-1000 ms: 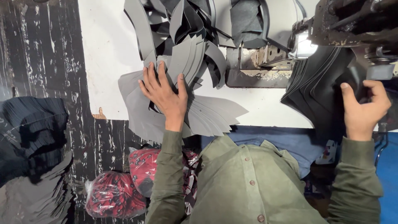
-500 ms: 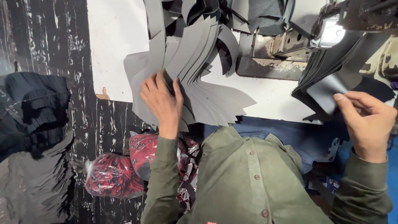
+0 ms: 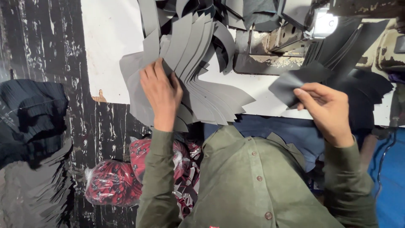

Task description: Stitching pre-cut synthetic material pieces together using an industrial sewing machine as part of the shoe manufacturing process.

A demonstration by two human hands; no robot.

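At centre frame the left hand (image 3: 161, 93) lies with fingers spread, pressing down a fanned stack (image 3: 198, 90) of grey cut pieces (too many and too overlapped to count) on the white table (image 3: 110, 50). At right, the right hand (image 3: 327, 110) pinches one dark piece (image 3: 295, 82) between thumb and fingers, lifted just below the sewing machine (image 3: 295, 38). Judging by this, one piece is taken; the stack remains. Two red bundles (image 3: 110, 182) sit lower left.

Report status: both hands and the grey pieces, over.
Left hand flat on the fanned stack of grey pieces. Right hand pinching a single dark piece near the sewing machine. Nothing in between.
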